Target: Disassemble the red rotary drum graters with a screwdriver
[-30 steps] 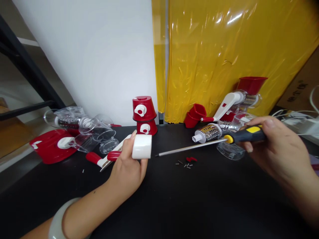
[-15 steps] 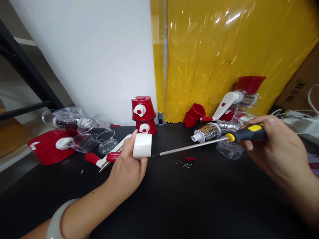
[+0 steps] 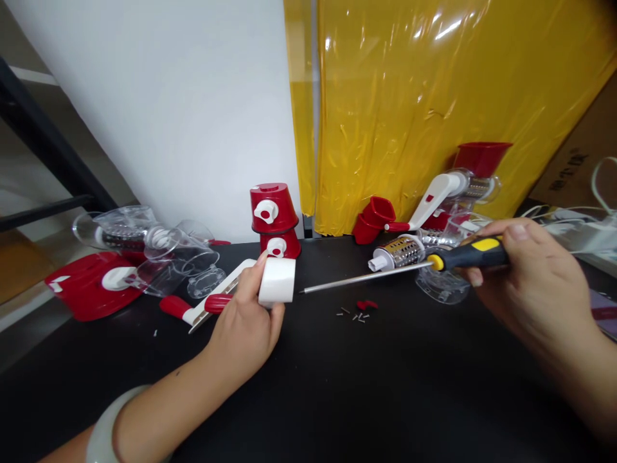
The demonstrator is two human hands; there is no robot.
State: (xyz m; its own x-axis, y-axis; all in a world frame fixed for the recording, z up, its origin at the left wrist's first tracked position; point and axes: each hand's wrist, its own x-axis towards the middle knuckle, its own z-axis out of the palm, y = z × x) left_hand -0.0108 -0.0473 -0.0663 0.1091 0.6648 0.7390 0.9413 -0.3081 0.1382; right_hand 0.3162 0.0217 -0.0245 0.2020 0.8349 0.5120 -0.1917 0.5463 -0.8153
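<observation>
My left hand (image 3: 248, 315) is closed around a white crank handle (image 3: 277, 280), seen nearly end-on. A red grip (image 3: 218, 303) shows left of the fingers and seems to belong to it; the fingers hide the join. My right hand (image 3: 540, 276) is wrapped around the black and yellow grip of a screwdriver (image 3: 366, 278). The shaft points left, with the tip beside the crank handle's white end, slightly apart from it. Below the shaft, several small screws (image 3: 359, 317) and small red pieces (image 3: 366, 305) lie on the black table (image 3: 337, 399).
Behind my left hand lies another crank handle (image 3: 190, 314). Two red bases (image 3: 274, 209) are stacked at the back. Red and clear grater parts (image 3: 96, 283) lie at left. A grater drum (image 3: 400, 253), red hoppers (image 3: 373, 220) and an assembled rotary grater (image 3: 477, 180) stand at right, near white cables (image 3: 583, 225).
The screwdriver tip has moved slightly up and right, away from the crank handle's white end. Both hands keep their holds. The view has shifted slightly.
</observation>
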